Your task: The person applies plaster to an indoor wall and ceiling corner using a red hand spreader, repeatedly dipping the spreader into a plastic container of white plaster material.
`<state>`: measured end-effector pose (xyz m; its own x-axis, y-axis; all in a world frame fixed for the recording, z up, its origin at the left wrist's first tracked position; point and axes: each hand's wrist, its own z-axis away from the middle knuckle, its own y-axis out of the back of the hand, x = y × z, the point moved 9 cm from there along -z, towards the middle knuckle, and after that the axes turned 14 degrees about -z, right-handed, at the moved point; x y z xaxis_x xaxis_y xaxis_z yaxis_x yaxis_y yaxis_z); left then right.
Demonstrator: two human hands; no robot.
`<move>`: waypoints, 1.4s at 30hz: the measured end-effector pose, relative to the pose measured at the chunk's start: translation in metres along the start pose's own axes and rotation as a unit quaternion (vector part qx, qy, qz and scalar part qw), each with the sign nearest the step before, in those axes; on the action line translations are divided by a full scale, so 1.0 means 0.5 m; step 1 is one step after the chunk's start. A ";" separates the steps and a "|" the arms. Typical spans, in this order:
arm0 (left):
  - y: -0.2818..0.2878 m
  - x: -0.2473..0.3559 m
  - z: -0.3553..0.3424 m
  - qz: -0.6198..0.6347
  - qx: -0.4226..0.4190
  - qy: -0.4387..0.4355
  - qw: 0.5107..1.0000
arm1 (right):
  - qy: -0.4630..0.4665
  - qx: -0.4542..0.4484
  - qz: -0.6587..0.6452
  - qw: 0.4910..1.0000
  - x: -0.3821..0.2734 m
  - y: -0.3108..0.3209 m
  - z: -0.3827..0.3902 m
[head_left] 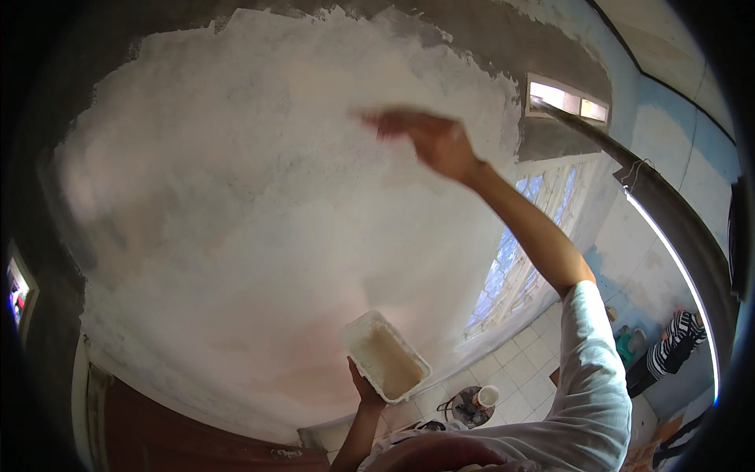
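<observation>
My left hand (pixel 364 385) grips the lower left edge of a white rectangular plastic tub (pixel 384 355). The tub is tilted and holds a pale beige substance, spread thinly over its inside. My right hand (pixel 429 141) is raised high on an outstretched arm, in front of the wall (pixel 259 173). Its fingers are smeared by motion, so whether they hold anything, or touch the wall, does not show. Whitish coating covers most of the wall in uneven patches, with a ragged border against bare grey.
A barred window (pixel 511 244) and a small vent opening (pixel 568 100) lie to the right. A dark pole (pixel 637 169) slants across there beside a lit tube. Below stands a round stool (pixel 465 409) with a white bucket (pixel 487 396). Far right, a person in stripes (pixel 676 342); lower left, a brown door (pixel 181 425).
</observation>
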<state>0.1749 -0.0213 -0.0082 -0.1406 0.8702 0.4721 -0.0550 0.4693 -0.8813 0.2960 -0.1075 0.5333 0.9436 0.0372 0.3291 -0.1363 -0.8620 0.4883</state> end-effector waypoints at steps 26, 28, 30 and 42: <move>-0.005 -0.017 0.020 -0.046 0.068 -0.009 0.997 | -0.145 0.253 0.296 0.910 0.221 0.246 -0.036; 0.013 -0.023 0.024 -0.026 0.065 -0.009 0.998 | -0.178 0.189 0.271 0.927 0.172 0.130 -0.027; 0.038 -0.043 0.016 0.004 0.064 0.001 0.998 | -0.054 0.146 0.214 0.964 0.066 0.036 -0.018; -0.006 -0.045 -0.001 -0.005 0.032 0.033 0.999 | -0.134 0.247 0.262 0.923 0.242 0.236 -0.093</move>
<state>0.1789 -0.0421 -0.0161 -0.0753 0.8742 0.4797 -0.1201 0.4696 -0.8747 0.3799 -0.1809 0.6683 0.8363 -0.5204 0.1725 -0.5041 -0.8536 -0.1313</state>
